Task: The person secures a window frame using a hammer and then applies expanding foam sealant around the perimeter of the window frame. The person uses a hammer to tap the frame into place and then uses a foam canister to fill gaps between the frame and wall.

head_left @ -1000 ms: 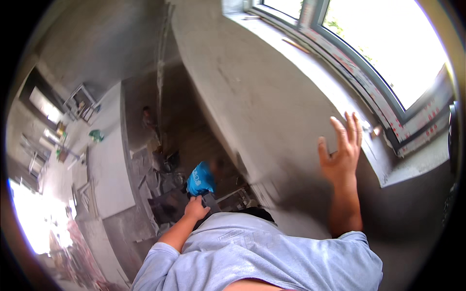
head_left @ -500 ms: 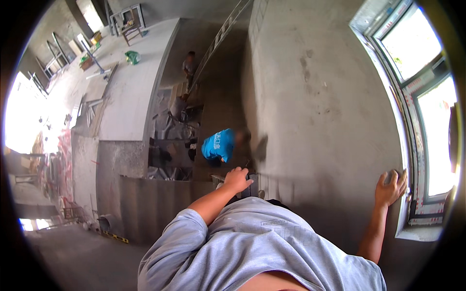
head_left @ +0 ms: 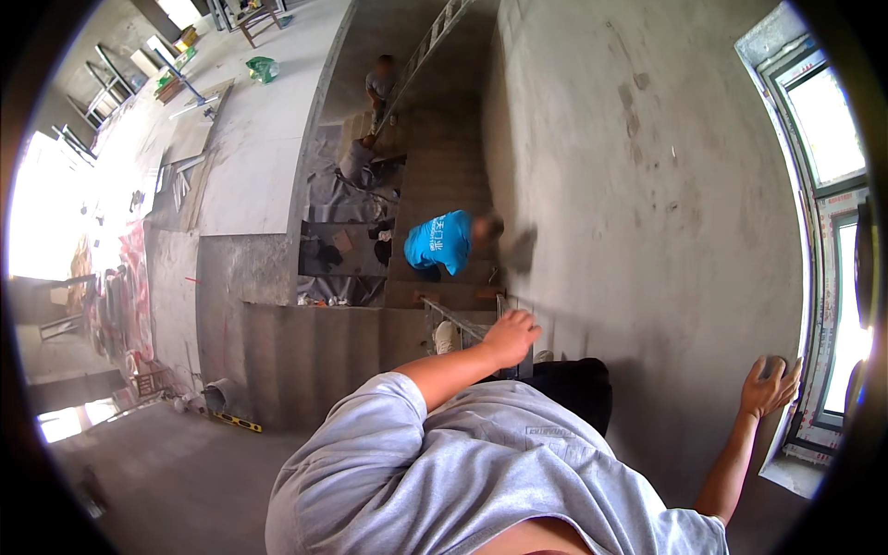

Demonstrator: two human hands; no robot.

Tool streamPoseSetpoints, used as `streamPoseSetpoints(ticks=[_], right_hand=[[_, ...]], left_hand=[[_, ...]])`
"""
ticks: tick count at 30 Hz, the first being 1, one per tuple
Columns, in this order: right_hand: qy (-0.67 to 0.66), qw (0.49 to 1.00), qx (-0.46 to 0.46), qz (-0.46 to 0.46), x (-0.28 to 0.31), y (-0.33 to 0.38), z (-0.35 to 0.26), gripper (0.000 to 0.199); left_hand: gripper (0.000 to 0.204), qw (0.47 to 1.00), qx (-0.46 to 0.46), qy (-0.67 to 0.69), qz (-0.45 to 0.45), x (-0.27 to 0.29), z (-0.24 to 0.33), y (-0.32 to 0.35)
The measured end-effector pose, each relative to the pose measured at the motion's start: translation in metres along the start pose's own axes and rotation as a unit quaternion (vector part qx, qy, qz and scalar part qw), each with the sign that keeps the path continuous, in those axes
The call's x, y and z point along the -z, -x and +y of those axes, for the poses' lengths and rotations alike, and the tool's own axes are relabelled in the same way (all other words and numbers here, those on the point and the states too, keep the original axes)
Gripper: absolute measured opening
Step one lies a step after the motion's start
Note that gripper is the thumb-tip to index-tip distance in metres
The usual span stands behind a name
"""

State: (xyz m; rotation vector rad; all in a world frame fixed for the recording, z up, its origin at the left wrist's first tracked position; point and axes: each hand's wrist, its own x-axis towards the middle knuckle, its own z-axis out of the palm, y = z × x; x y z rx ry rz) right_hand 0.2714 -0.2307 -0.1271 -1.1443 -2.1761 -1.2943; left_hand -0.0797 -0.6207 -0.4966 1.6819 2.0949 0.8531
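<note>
My left hand point(head_left: 511, 338) is stretched out in front of my body, above the top of a metal ladder point(head_left: 455, 319). Its fingers are loosely bent and nothing shows in them; whether they touch the ladder I cannot tell. Off to the right, my right hand point(head_left: 770, 387) rests with spread fingers on the edge of the plastered wall, beside the window frame point(head_left: 819, 407). One light shoe point(head_left: 447, 338) shows at the ladder, and a dark trouser leg point(head_left: 578, 393) is near the wall.
Below, a person in a blue shirt point(head_left: 438, 242) bends over on the stairs point(head_left: 444, 176). Two more people, one standing point(head_left: 380, 85) and one bent point(head_left: 356, 162), are farther down. A bare wall point(head_left: 647, 185) rises at right. A yellow level point(head_left: 238, 422) lies at left.
My view has shifted, showing more of the steps and the ladder. My left hand has moved right and its fingers are more bent. My right hand stays by the window frame.
</note>
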Motion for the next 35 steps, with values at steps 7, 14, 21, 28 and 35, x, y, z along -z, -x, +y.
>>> streamPoseSetpoints(ticks=[7, 14, 21, 28, 35], right_hand=[[0.011, 1.0, 0.002, -0.01, -0.002, -0.001, 0.0, 0.044], [-0.004, 1.0, 0.026, 0.002, -0.004, -0.004, 0.005, 0.041], [-0.037, 0.998, 0.051, 0.013, -0.004, -0.005, 0.003, 0.04], [-0.071, 0.994, 0.076, 0.023, -0.012, -0.001, 0.032, 0.027], [-0.114, 0.993, -0.031, 0.019, -0.039, 0.034, 0.051, 0.036]], left_hand=[[0.027, 0.965, -0.191, -0.04, -0.177, -0.021, 0.01, -0.016], [0.044, 0.88, -0.245, -0.05, -0.404, -0.046, 0.019, -0.043], [0.058, 0.782, -0.282, -0.057, -0.553, -0.03, 0.035, -0.091], [0.056, 0.799, -0.279, -0.003, -0.533, -0.037, 0.022, -0.084], [0.055, 0.813, -0.284, 0.012, -0.508, -0.048, 0.02, -0.079]])
